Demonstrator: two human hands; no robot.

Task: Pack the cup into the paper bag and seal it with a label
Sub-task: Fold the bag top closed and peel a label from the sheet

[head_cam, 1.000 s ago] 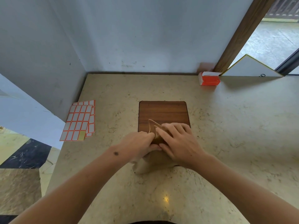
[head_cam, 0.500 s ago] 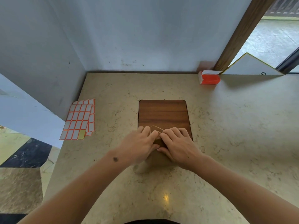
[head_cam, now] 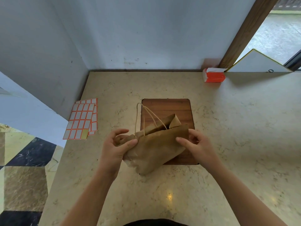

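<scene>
A brown paper bag [head_cam: 156, 147] with twisted paper handles [head_cam: 143, 118] is held tilted over the near edge of a wooden board [head_cam: 167, 110]. Its mouth faces away from me and stands partly open. My left hand [head_cam: 117, 145] pinches the bag's left upper corner. My right hand [head_cam: 193, 144] grips its right upper edge. What lies inside the bag is hidden, and no cup is in sight. Sheets of orange-bordered white labels [head_cam: 83, 119] lie at the counter's left edge.
The beige marble counter [head_cam: 236, 128] meets a grey wall at the back and on the left. An orange and white tissue pack [head_cam: 214, 77] sits at the back right beside a wooden door post. The counter's left edge drops to a tiled floor.
Both hands were pressed together on top of the bag, low on the board. Now they have moved apart to its two upper corners, and the bag is lifted with its mouth spread.
</scene>
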